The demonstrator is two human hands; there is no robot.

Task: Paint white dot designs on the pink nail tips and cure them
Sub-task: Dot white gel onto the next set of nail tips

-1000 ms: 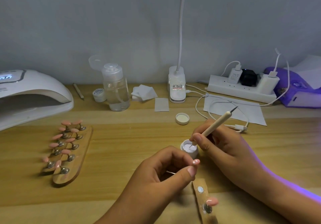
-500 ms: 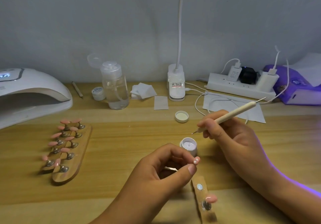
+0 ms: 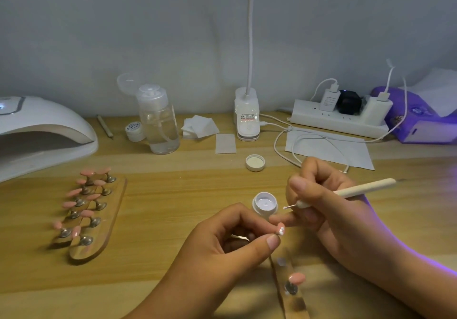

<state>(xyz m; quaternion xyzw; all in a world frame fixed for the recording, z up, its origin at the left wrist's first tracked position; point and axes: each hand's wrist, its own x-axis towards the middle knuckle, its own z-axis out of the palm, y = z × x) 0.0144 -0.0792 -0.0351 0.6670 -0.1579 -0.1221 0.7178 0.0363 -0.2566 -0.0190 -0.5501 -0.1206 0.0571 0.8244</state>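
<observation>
My left hand [image 3: 222, 247] pinches a small holder carrying one pink nail tip [image 3: 281, 228] that bears white dots. My right hand [image 3: 321, 207] grips a cream dotting pen [image 3: 363, 188]; its metal tip, with a white bead of paint, hovers just above the held nail tip. An open white paint pot [image 3: 265, 202] stands right behind the two hands. Its lid [image 3: 255, 162] lies farther back. At the left, a wooden stand [image 3: 99, 219] holds several pink nail tips. One more pink nail tip [image 3: 296, 278] sits on a wooden strip [image 3: 294, 301] near me.
A white curing lamp [image 3: 42, 130] sits at the far left. Along the back stand a clear pump bottle [image 3: 159, 123], a small jar [image 3: 134, 130], white wipes [image 3: 200, 125], a desk lamp base [image 3: 247, 118], a power strip [image 3: 338, 118] with cables, a paper sheet [image 3: 329, 148] and a purple device [image 3: 418, 120].
My right hand lifted the pen out of the paint pot and swung it flat, bringing its loaded tip down towards the nail tip that my left hand holds.
</observation>
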